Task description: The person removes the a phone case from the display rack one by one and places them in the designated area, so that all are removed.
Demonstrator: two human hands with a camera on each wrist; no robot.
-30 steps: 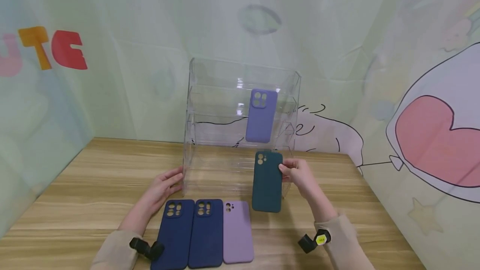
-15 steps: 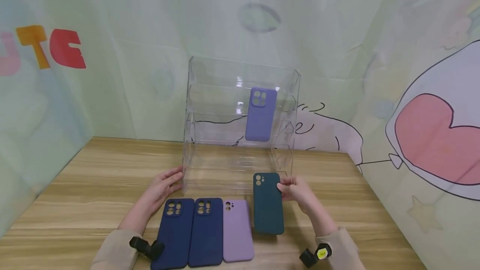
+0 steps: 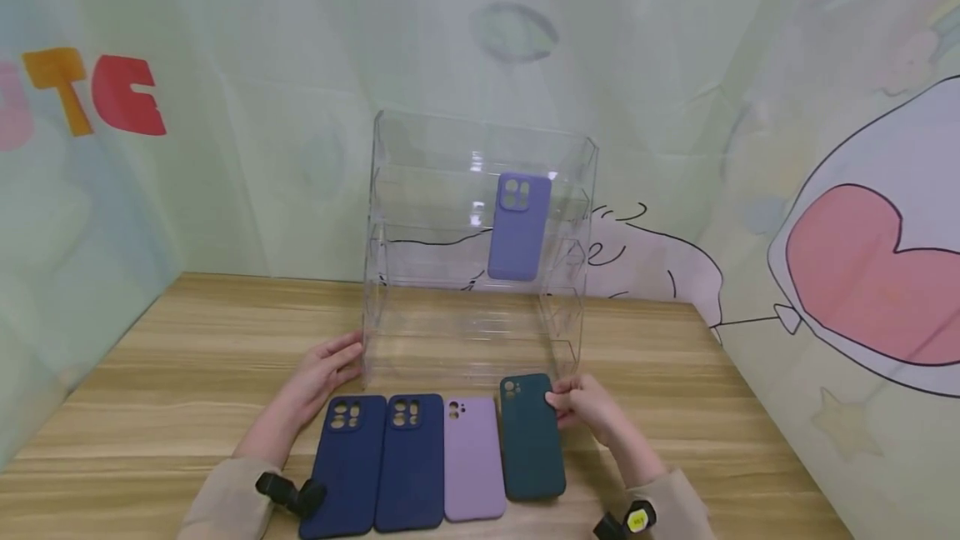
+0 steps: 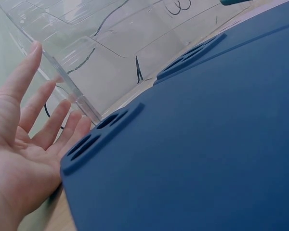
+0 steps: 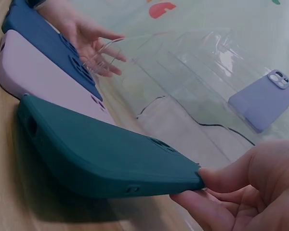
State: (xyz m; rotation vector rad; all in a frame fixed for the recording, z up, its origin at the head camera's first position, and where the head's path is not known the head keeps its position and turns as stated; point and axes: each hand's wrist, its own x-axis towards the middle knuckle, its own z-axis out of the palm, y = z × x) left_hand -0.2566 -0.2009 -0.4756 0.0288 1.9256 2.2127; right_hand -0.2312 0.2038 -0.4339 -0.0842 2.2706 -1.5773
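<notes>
My right hand [image 3: 588, 408] pinches a dark green phone case [image 3: 532, 440] by its upper right edge, thumb on top. In the right wrist view the green case [image 5: 101, 144] is tilted, its shadow on the wood beneath. Left of it lies a light purple phone case [image 3: 474, 461], then two navy phone cases [image 3: 410, 465] [image 3: 345, 469] side by side. At the lower left side of a clear tiered acrylic rack [image 3: 457, 357] is my left hand [image 3: 318, 377]. Its fingers [image 4: 50, 120] are extended with nothing in them, near the rack's side panel.
A lavender phone case [image 3: 520, 227] leans in an upper tier of the rack, toward the right. The wooden table [image 3: 225, 323] meets a printed curtain [image 3: 262, 107] behind and at both sides.
My right hand has come down and toward me with the green case, away from the rack's lower front to beside the light purple case. The left hand stays by the rack.
</notes>
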